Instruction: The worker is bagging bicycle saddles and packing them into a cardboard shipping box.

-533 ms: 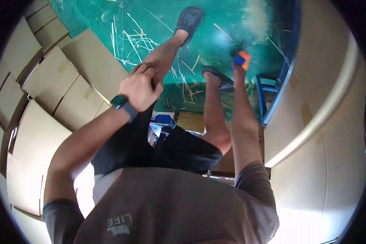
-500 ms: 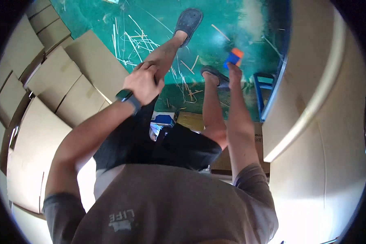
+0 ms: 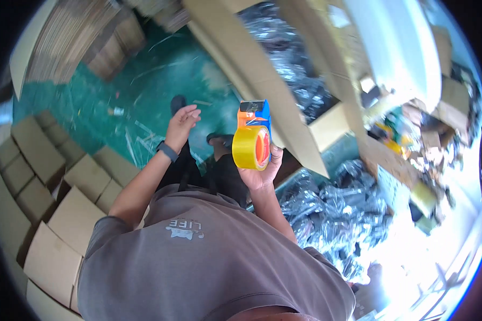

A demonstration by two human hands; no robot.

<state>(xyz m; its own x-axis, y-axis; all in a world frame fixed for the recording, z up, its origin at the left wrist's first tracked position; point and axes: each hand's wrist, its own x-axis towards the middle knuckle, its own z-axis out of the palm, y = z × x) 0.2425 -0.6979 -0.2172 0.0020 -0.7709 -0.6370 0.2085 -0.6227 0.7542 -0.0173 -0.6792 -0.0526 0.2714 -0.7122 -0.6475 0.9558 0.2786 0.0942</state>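
My right hand (image 3: 262, 176) is wrapped round a tape gun (image 3: 246, 119) with an orange and blue body, holding it up in front of my shirt. On the tape gun sits a wide roll of yellow packing tape (image 3: 243, 148) with a red core; the dark cutting end points away from me. The roll hides most of my fingers. My left hand (image 3: 182, 125), with a dark watch (image 3: 167, 151) at its wrist, hangs free above my leg. It holds nothing, and its fingers are loosely bent and apart.
An open tall carton (image 3: 268, 88) with shiny plastic-wrapped goods (image 3: 286, 43) stands ahead on the right. More plastic-wrapped bundles (image 3: 332, 208) lie close to my right arm. Closed cartons (image 3: 64, 219) are stacked at my left. Straps litter the green floor (image 3: 144, 80); flattened cardboard (image 3: 69, 37) stands far left.
My view has swung to the right, bringing in the open carton and wrapped bundles. My right hand has come up with the tape gun. The left hand has lifted off my leg.
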